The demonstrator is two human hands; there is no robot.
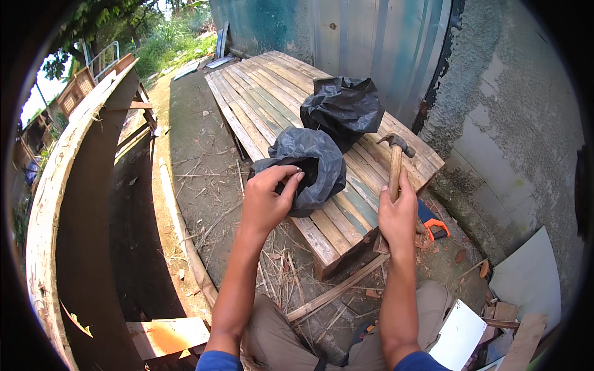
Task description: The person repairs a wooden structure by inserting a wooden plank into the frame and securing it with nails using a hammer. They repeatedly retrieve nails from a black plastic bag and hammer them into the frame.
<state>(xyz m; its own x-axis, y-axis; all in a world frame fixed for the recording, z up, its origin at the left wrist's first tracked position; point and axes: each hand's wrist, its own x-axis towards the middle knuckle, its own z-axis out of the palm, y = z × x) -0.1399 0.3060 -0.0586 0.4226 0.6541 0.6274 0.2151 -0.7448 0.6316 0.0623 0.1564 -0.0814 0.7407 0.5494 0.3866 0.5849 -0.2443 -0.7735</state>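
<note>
My right hand (398, 213) is wrapped round the wooden handle of a claw hammer (395, 166), held upright with its metal head at the top. Over the mouth of a black plastic bag (307, 147), my left hand (269, 196) has thumb and forefinger pinched together; a tiny thing may be between them, too small to name. The bag stands with its rim rolled open on a slatted wooden platform (260, 83). Just behind it sits a second black plastic bag (342, 110), and what either bag holds is hidden.
A saw with an orange handle (437, 229) lies by the platform's right corner. Scrap boards and a white panel (458, 335) are at lower right. A long plank structure (52, 222) curves along the left. A grey wall (513, 123) rises on the right; dry stalks litter the ground.
</note>
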